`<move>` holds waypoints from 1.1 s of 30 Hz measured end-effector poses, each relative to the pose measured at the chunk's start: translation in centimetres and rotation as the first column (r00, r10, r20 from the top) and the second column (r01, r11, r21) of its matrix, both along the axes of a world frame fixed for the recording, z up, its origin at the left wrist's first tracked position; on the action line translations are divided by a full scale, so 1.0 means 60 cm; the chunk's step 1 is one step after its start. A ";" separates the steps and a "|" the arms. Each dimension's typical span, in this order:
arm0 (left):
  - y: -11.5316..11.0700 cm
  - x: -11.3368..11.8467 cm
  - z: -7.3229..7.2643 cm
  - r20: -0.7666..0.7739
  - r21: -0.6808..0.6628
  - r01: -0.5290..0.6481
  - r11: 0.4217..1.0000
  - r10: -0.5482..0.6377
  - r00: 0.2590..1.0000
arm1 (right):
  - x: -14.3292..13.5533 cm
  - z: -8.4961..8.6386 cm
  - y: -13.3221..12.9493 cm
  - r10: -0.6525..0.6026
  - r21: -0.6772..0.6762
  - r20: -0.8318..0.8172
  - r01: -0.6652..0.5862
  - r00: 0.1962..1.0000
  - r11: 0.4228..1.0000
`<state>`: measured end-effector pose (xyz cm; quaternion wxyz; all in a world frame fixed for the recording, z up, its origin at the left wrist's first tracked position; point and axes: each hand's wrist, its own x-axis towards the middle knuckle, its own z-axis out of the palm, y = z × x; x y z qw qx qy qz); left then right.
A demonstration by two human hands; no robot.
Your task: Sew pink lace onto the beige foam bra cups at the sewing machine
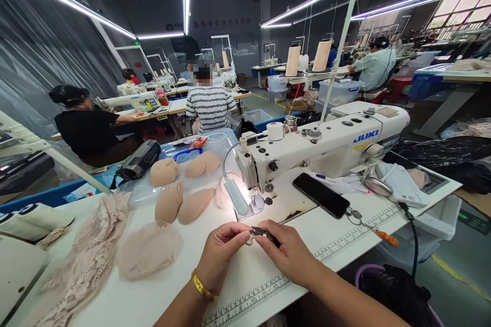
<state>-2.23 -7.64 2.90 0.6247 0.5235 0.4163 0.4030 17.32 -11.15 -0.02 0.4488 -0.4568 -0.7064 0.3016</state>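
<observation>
In front of the sewing machine (326, 133), my two hands meet above the white table. My right hand (286, 250) grips a small dark tool (261, 231) that looks like thread snips; the fingers cover much of it. My left hand (226, 245) is closed in a pinch at the tool's tip. A small pale, shiny piece (250, 240) shows between the fingertips, too small to name. Just beyond lies the lit needle area, with a lamp (237, 196) over it and a round piece of pale fabric (224, 191) beside it.
Stacks of beige cup pads (169, 202), sheer fabric (149, 250) and lace (92, 255) lie to the left. A black phone (321, 195), keys with an orange tag (386, 236) and a printed ruler (264, 291) are on the right and front. Several people work behind.
</observation>
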 end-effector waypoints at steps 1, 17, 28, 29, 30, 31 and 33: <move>0.000 0.000 0.001 -0.005 0.009 -0.003 1.000 0.004 1.000 | 0.000 0.000 0.000 -0.005 0.009 0.009 0.005 1.000 1.000; 0.005 -0.006 0.006 -0.110 0.031 0.064 0.997 -0.060 0.992 | 0.002 -0.021 0.002 -0.220 0.447 0.228 0.099 0.949 0.889; 0.007 -0.007 0.005 -0.072 -0.067 0.063 0.996 -0.068 0.995 | 0.000 -0.011 0.004 -0.200 0.474 0.303 0.035 0.932 0.880; 0.006 -0.007 0.004 -0.062 -0.080 0.062 0.995 -0.067 0.996 | 0.000 -0.012 0.004 -0.195 0.468 0.307 0.030 0.932 0.883; 0.006 -0.006 0.003 -0.053 -0.097 0.063 0.993 -0.068 0.996 | 0.000 -0.012 0.004 -0.187 0.459 0.312 0.024 0.932 0.888; 0.005 -0.006 0.001 -0.044 -0.114 0.064 0.991 -0.069 0.997 | 0.000 -0.012 0.004 -0.177 0.453 0.315 0.016 0.933 0.891; 0.004 -0.005 -0.002 -0.023 -0.150 0.070 0.986 -0.074 0.997 | 0.000 -0.010 0.004 -0.159 0.444 0.309 0.006 0.938 0.896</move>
